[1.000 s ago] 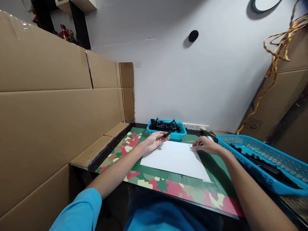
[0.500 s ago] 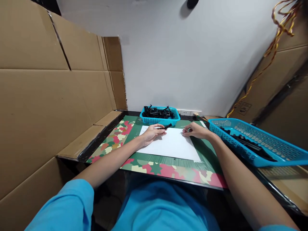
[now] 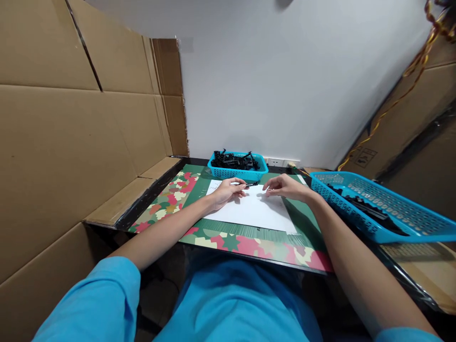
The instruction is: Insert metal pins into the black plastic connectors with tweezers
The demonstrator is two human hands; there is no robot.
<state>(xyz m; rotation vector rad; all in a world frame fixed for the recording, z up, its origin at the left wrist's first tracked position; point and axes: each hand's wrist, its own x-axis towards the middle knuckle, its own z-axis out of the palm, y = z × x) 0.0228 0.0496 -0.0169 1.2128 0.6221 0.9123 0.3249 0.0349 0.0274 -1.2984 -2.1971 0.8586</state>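
Note:
Held between the thumb and fingers of my left hand (image 3: 226, 192) is a slim black plastic part (image 3: 252, 184), its free end pointing right. My right hand (image 3: 286, 187) hovers just to the right of that end, fingertips drawn together in a pinch; anything in them is too small to make out. Both hands are over a white sheet of paper (image 3: 249, 211), which lies on a green mat with a camouflage border (image 3: 228, 242). Small marks or bits show near the sheet's upper left corner.
Behind the hands stands a blue basket (image 3: 238, 174) heaped with black plastic parts. A larger blue basket (image 3: 388, 228) on the right holds long black parts. Cardboard panels (image 3: 71, 152) wall the left side. A power socket (image 3: 276, 162) and twisted yellow wires (image 3: 383, 114) are at the back right.
My right hand has lifted off the paper and moved left toward the black part. The left hand has turned the part flatter. The whole view has tilted slightly.

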